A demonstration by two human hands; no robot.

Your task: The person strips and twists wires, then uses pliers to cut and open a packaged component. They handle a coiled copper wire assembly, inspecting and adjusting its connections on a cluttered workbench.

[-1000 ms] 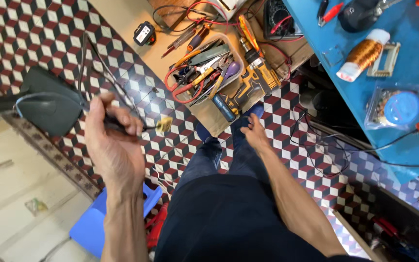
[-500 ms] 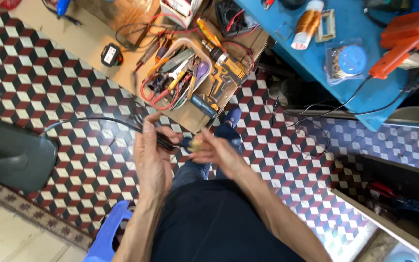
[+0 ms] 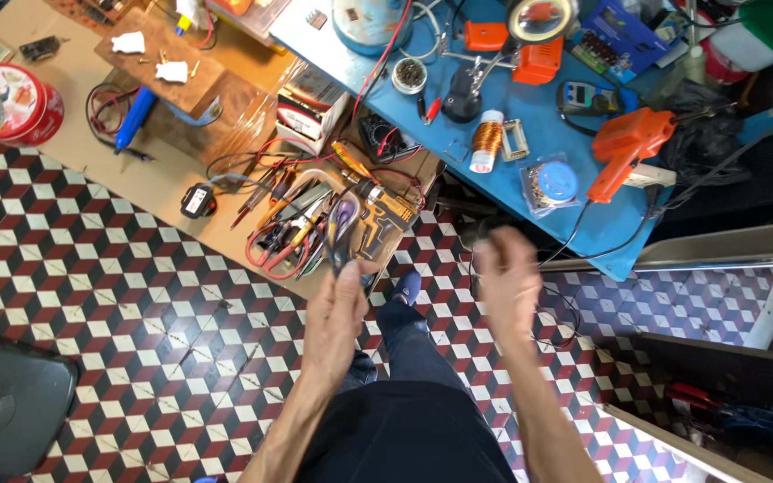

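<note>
Pinching purple-handled pliers [image 3: 344, 234], left hand [image 3: 337, 317] (grip closed); right hand [image 3: 507, 279] blurred.

Open floor: the patterned tile floor [image 3: 136, 295] lies bare to the left of the left hand [image 3: 337, 313], as far as the dark seat [image 3: 6, 402] at the lower left corner. Passage free there.

Between the hands: a gap above the knees, with only the blue shoe [image 3: 407, 288] below it.

Ahead of the left hand: the heap of pliers and screwdrivers [image 3: 301, 224] on the cardboard sheet [image 3: 154, 179], tightly packed; the yellow drill [image 3: 378, 219] just beside it.

Ahead of the right hand [image 3: 507, 282]: the edge of the blue table [image 3: 539, 210], crowded with a copper wire spool [image 3: 487, 140] and an orange soldering gun [image 3: 628, 148]. Black cables [image 3: 565, 313] hang just right of that hand.
</note>
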